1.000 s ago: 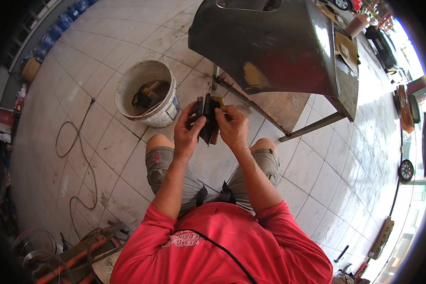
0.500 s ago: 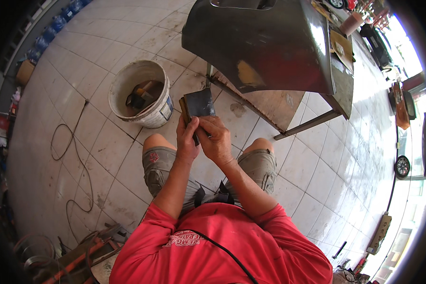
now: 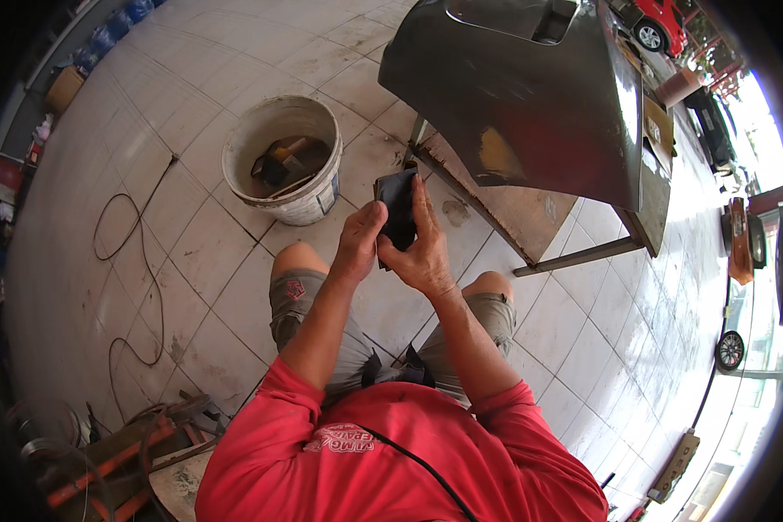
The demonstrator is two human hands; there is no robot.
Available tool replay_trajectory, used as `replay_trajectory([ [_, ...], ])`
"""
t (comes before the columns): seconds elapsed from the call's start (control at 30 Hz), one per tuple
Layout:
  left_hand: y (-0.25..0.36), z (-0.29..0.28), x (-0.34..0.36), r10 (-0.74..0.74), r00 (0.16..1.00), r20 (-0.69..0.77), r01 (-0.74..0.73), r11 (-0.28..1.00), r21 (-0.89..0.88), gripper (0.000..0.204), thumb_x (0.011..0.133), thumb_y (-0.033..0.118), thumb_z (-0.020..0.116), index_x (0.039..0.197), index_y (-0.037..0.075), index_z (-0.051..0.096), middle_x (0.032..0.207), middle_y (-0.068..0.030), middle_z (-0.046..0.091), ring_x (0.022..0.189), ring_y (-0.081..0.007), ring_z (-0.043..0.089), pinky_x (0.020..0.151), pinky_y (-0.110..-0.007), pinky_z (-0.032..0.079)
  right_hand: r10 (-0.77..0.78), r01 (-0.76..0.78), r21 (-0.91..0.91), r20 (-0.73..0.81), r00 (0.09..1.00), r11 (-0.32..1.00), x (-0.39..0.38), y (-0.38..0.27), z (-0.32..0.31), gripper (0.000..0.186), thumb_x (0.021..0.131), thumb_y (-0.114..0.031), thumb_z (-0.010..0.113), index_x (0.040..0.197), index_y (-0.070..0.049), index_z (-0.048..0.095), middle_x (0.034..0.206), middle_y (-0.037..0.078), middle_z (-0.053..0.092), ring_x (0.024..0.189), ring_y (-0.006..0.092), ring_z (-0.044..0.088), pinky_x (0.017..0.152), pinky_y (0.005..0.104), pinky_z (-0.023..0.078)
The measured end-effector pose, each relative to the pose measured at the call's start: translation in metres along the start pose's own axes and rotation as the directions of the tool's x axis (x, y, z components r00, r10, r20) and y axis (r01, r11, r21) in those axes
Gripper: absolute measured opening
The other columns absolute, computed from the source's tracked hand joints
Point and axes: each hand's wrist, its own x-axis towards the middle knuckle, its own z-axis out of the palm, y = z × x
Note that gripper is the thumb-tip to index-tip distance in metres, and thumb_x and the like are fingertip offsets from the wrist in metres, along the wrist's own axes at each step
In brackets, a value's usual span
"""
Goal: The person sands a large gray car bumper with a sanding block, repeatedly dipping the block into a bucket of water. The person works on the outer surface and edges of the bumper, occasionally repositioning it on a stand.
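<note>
Between my knees, both hands grip a sanding block wrapped in black sandpaper [image 3: 398,209]. My left hand [image 3: 357,239] closes on its left edge, thumb uppermost. On the other side my right hand [image 3: 425,248] lies along it, fingers stretched up the right edge and thumb across the lower part. The block's underside is hidden. Just beyond my left hand stands a white bucket [image 3: 239,193] with dirty walls, holding several dark and tan pieces. To the upper right, a dark car panel [image 3: 548,104] with a yellowish patch rests on a stand.
The panel's metal-framed stand [image 3: 574,258] reaches down toward my right knee. A thin black cable [image 3: 161,304] loops over the tiled floor at left. Tools and orange-framed gear [image 3: 139,452] lie at lower left. A red car [image 3: 657,26] is parked at far upper right.
The black sandpaper flap that stood out from the block now lies folded against it. My right hand has opened out along its right side. The view has shifted, moving bucket and panel rightward.
</note>
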Motion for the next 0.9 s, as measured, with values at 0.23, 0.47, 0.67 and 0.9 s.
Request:
replay_trajectory([
  [0.23,0.012,-0.005,0.03,0.101,0.99,-0.102,-0.105,0.994,-0.031,0.06,0.115,0.048,0.051,0.149,-0.002,0.057,0.129,-0.0074,0.069,0.11,-0.0129,0.065,0.097,-0.03,0.051,-0.024,0.003,0.092,0.234,0.972,0.996,0.041,-0.011,-0.013,0.102,0.08,-0.022,0.081,0.167,0.0,0.032,0.167,0.032,0.038,0.154,0.0476,0.041,0.124,0.049,0.04],
  [0.47,0.055,-0.184,0.144,0.15,0.93,-0.335,-0.004,0.917,0.399,0.063,0.111,0.043,0.057,0.154,-0.002,0.054,0.134,-0.0153,0.071,0.113,-0.0236,0.069,0.098,-0.034,0.052,-0.366,0.224,-0.891,0.07,0.928,0.396,0.143,-0.017,-0.236,0.091,0.088,-0.056,0.08,0.163,-0.016,0.048,0.172,0.019,0.038,0.157,0.0414,0.038,0.127,0.0564,0.033],
  [0.67,-0.083,-0.276,0.197,-0.446,0.895,-0.011,0.032,0.039,0.999,0.075,0.102,0.049,0.063,0.159,0.002,0.048,0.144,-0.0362,0.059,0.142,-0.0489,0.053,0.116,-0.048,0.045,0.097,-0.248,-0.708,-0.247,0.964,0.661,0.195,0.029,-0.324,0.115,0.083,-0.073,0.078,0.168,-0.008,0.036,0.17,0.025,0.038,0.157,0.0406,0.039,0.128,0.0495,0.032],
  [0.9,-0.159,-0.382,0.256,-0.76,0.649,0.022,-0.375,-0.295,0.879,0.052,0.103,0.045,0.058,0.138,0.007,0.066,0.132,-0.0299,0.071,0.12,-0.0511,0.068,0.108,-0.055,0.053,0.159,-0.287,-0.623,-0.254,0.954,0.728,0.21,0.017,-0.302,0.119,0.081,-0.071,0.081,0.168,-0.005,0.034,0.169,0.025,0.04,0.156,0.0392,0.04,0.128,0.0455,0.033],
])
